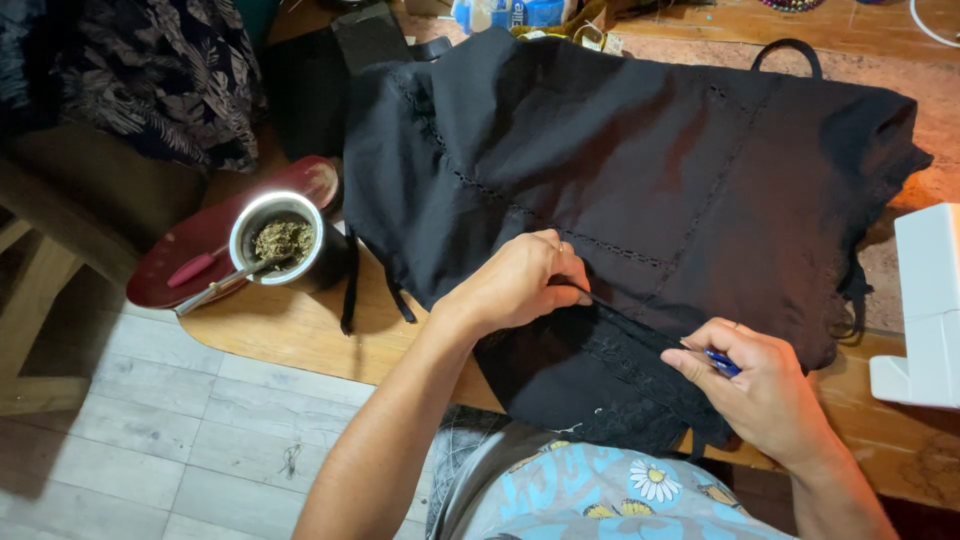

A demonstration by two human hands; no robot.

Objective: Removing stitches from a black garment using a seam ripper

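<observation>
Beside black garment [640,180], metal cup [280,240].

I find the frame moderately lit, brightest at the right edge, where the white machine [928,310] nearly blows out and warm light washes the tabletop [925,90]. The upper left of the frame falls off into dimness. The black garment [640,170] swallows detail in its lower folds. I see glare on the metal cup [282,240] rim. Focus is sharp at centre; edges show mild wide-angle stretch.
</observation>
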